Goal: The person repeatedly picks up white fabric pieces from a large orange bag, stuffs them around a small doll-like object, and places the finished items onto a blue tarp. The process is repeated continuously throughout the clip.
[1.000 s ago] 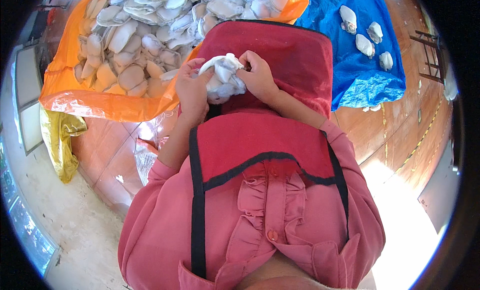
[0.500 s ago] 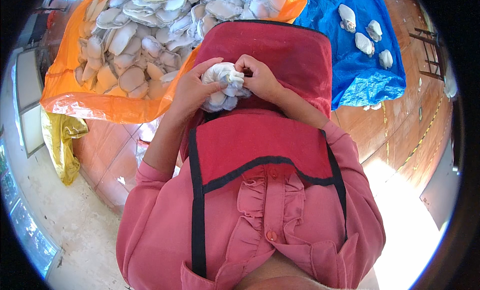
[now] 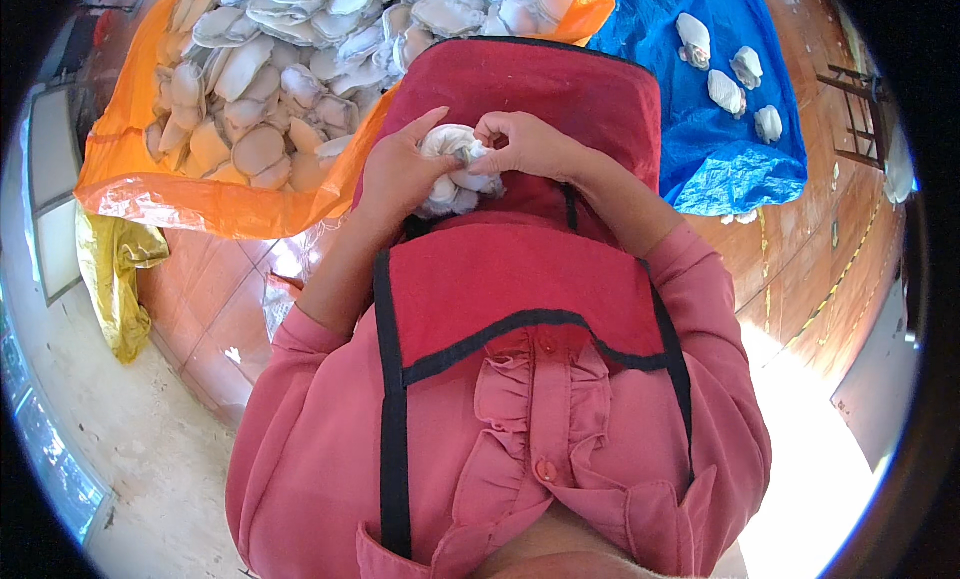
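A bunched white cloth bundle (image 3: 455, 191) with gathered folds is between my hands, above my lap. My left hand (image 3: 400, 169) is closed around its left side, with the thumb pressed on the front. At the bundle's upper right edge, my right hand (image 3: 525, 147) pinches the cloth between thumb and forefinger. Any small thing inside that pinch is too fine to make out. Beneath both hands lies a dark red apron (image 3: 600, 119) spread over my lap.
An orange sheet (image 3: 215, 209) at the left front bears a heap of oval white cloth pieces (image 3: 340, 19). To the right, several white bundles (image 3: 727, 92) lie on a blue sheet (image 3: 740, 184). A yellow bag (image 3: 118, 279) rests on the floor at left.
My right hand has shifted slightly at the bundle's edge, and its forearm has swung a little outward. The left hand keeps hold of the bundle.
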